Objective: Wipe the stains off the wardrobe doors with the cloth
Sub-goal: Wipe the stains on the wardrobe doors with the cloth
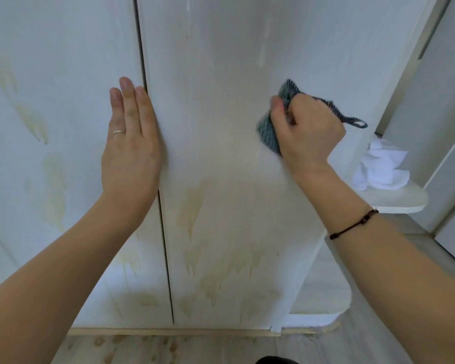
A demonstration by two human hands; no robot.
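The only thing I see holding anything is the upper side shelf (394, 202) at 3 o'clock, past the wardrobe's right end. A crumpled white fabric (378, 166) lies on it. A lower side shelf (323, 298) with a rounded corner shows at 5 o'clock, and I cannot make out anything on it.

My right hand (309, 132), at 2 o'clock, has its fingers curled round the cloth (268, 132), a dark blue-grey striped rag bunched against the right door (221, 74). The rag's hanging loop (357, 124) trails out toward 3 o'clock. It is blurred at the edges. A dark cord bracelet (352, 224) sits on that forearm.

My left hand (130, 148), at 9 o'clock, lies flat with straight fingers on the left door (50, 114), its edge touching the seam (153, 153) between the two doors. It holds nothing and wears a ring (119, 131).

Yellowish drip stains (192, 206) run from the middle of the right door down toward 6 o'clock, and more mark the left door at 8 and 10 o'clock.

The right door's outer edge runs just beside the cloth hand, with the shelves close beyond it. Between my two hands the door face is open. At 6 o'clock the doors end at a plinth (168, 331), and the floor (221, 348) below it is spotted.
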